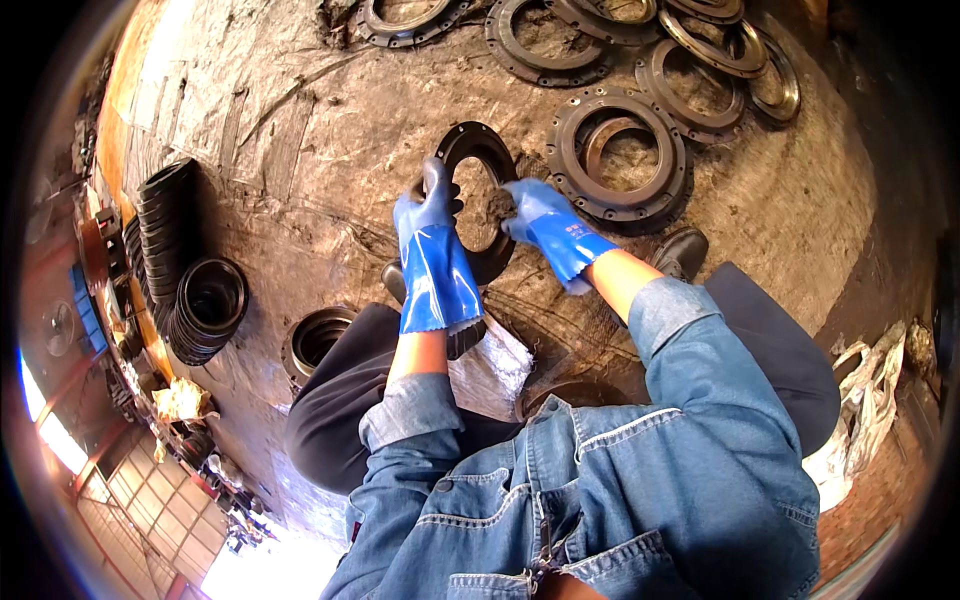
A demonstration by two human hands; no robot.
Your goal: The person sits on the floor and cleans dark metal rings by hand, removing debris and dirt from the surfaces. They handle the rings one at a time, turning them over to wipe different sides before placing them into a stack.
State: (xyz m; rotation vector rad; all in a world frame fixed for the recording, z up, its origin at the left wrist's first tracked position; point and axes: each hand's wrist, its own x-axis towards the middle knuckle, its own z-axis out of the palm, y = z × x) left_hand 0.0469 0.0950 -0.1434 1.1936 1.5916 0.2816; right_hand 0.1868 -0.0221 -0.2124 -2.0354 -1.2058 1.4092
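A dark metal ring (pixel 487 150) with small holes around its rim is held up between my two blue-gloved hands, over the floor in front of my knees. My left hand (pixel 430 208) grips its left side, with the thumb pointing up along the rim and the fingers behind. On the opposite side, my right hand (pixel 540 212) is closed at the right rim, its fingers curled over the edge and slightly blurred. Part of the rim is hidden behind each glove. A brownish patch shows beside the right fingertips inside the ring; I cannot tell what it is.
Thick flanged rings (pixel 620 160) lie stacked at the right, with several more rings (pixel 550 45) at the far side. Rows of black rings (pixel 170 230) stand at the left. Another ring (pixel 318 338) lies by my left knee. A dirty, wrinkled sheet (pixel 290 130) covers the floor.
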